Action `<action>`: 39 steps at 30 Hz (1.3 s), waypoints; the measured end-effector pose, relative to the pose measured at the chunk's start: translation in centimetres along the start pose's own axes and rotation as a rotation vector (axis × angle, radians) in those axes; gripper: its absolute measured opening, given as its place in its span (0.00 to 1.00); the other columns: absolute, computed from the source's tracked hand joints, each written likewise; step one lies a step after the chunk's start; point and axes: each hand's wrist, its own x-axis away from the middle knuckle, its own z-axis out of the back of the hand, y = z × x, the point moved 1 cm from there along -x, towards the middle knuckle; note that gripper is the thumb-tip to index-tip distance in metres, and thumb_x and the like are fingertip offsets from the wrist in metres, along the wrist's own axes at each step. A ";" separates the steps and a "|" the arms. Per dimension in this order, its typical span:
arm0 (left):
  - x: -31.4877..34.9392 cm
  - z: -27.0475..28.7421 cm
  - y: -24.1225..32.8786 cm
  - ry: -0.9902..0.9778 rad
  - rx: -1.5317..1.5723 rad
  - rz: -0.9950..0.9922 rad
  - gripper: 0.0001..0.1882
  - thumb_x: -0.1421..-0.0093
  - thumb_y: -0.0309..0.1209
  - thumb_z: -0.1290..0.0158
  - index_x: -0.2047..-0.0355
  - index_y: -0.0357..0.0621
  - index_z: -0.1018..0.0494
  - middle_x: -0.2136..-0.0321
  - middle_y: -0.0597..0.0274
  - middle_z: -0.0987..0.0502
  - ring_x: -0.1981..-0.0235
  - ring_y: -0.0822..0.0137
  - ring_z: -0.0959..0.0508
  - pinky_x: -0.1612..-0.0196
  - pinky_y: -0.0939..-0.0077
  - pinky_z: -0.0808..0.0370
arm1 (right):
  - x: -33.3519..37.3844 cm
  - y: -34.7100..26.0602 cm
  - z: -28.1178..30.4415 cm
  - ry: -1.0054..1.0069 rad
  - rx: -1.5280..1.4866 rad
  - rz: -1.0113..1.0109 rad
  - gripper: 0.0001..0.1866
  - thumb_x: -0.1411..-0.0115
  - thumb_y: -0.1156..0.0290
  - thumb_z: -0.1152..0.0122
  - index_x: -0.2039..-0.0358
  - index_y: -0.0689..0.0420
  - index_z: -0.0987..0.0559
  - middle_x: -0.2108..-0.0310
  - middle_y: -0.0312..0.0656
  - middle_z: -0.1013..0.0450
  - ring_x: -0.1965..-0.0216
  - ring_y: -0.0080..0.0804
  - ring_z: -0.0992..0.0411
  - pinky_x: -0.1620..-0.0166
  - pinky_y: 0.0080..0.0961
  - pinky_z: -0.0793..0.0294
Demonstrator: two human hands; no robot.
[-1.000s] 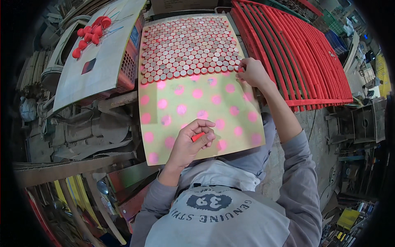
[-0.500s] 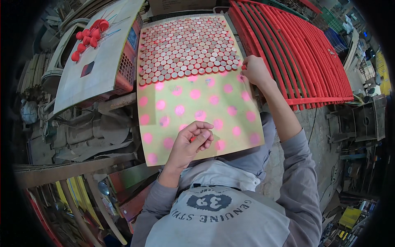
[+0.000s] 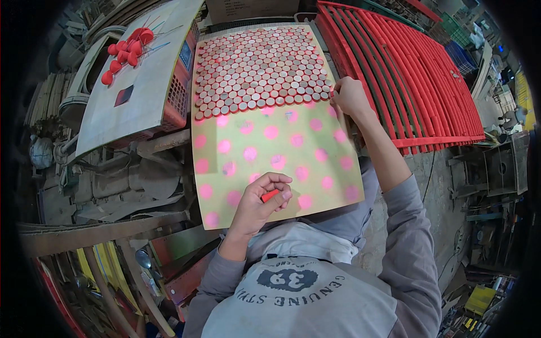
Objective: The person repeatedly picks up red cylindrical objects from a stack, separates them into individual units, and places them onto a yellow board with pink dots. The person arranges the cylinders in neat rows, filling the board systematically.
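Observation:
A pale yellow-green board [image 3: 225,194] with pink spots lies in front of me, its near edge by my lap. Rows of small round discs [image 3: 253,73], pale on top with red sides, are packed across its far half. At the right end of the nearest row, my right hand [image 3: 351,98] is closed in a pinch on a small red-edged disc [image 3: 333,90], mostly hidden by the fingers. Above the board's near edge, my left hand [image 3: 256,203] is curled around a red piece [image 3: 270,195]; part of it shows between thumb and fingers.
On the left, a pale panel [image 3: 118,129] rests on a red plastic crate [image 3: 176,101] and carries red rounded pieces [image 3: 122,56] with thin sticks. A rack of red slats [image 3: 406,73] stands right of the board. A wooden rail [image 3: 101,232] crosses lower left.
The red piece in my left hand shows more, with the thumb shifted. My right hand stays at the row's right end, almost unmoved. The view has shifted slightly.

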 end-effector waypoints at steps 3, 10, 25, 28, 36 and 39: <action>-0.1 -0.4 0.4 -0.005 -0.021 0.003 0.15 0.37 0.26 0.42 0.51 0.38 0.29 0.68 0.67 0.26 0.72 0.79 0.29 0.70 0.89 0.34 | 0.7 -0.4 0.8 0.022 -0.023 0.027 0.11 0.50 0.78 0.31 0.66 0.67 0.18 0.73 0.54 0.20 0.68 0.39 0.18 0.60 0.31 0.20; -0.4 0.4 0.4 -0.081 0.046 -0.033 0.18 0.37 0.21 0.48 0.47 0.37 0.32 0.60 0.62 0.27 0.64 0.74 0.28 0.61 0.82 0.30 | 3.1 -0.8 1.7 0.081 -0.131 0.050 0.10 0.48 0.72 0.32 0.68 0.66 0.17 0.73 0.55 0.21 0.69 0.46 0.19 0.62 0.38 0.20; -0.7 4.0 2.7 -0.217 0.623 -0.159 0.36 0.42 0.10 0.61 0.37 0.58 0.52 0.38 0.39 0.43 0.35 0.44 0.37 0.33 0.50 0.35 | 14.9 -11.8 -0.8 -0.399 -0.906 0.847 0.16 0.47 0.79 0.31 0.57 0.60 0.19 0.61 0.42 0.21 0.58 0.33 0.24 0.56 0.30 0.21; -0.2 4.7 2.3 -0.295 0.729 -0.160 0.42 0.45 0.09 0.61 0.34 0.60 0.56 0.37 0.39 0.44 0.34 0.45 0.38 0.34 0.48 0.35 | 16.1 -13.2 -1.1 -0.394 -0.891 0.879 0.17 0.47 0.81 0.33 0.55 0.60 0.19 0.60 0.43 0.21 0.60 0.34 0.23 0.56 0.29 0.20; 1.4 4.5 3.0 -0.332 0.759 -0.246 0.42 0.42 0.11 0.58 0.32 0.63 0.53 0.31 0.43 0.52 0.33 0.50 0.39 0.33 0.48 0.36 | 16.2 -14.2 -1.1 -0.541 -0.904 0.775 0.14 0.44 0.79 0.33 0.55 0.62 0.19 0.63 0.43 0.20 0.63 0.31 0.20 0.57 0.28 0.19; 1.8 4.6 3.1 -0.314 0.749 -0.236 0.37 0.37 0.15 0.56 0.32 0.62 0.52 0.32 0.44 0.48 0.35 0.54 0.36 0.35 0.51 0.33 | 16.5 -14.5 -1.5 -0.528 -0.930 0.754 0.15 0.44 0.78 0.32 0.55 0.62 0.19 0.64 0.42 0.20 0.64 0.30 0.21 0.58 0.28 0.20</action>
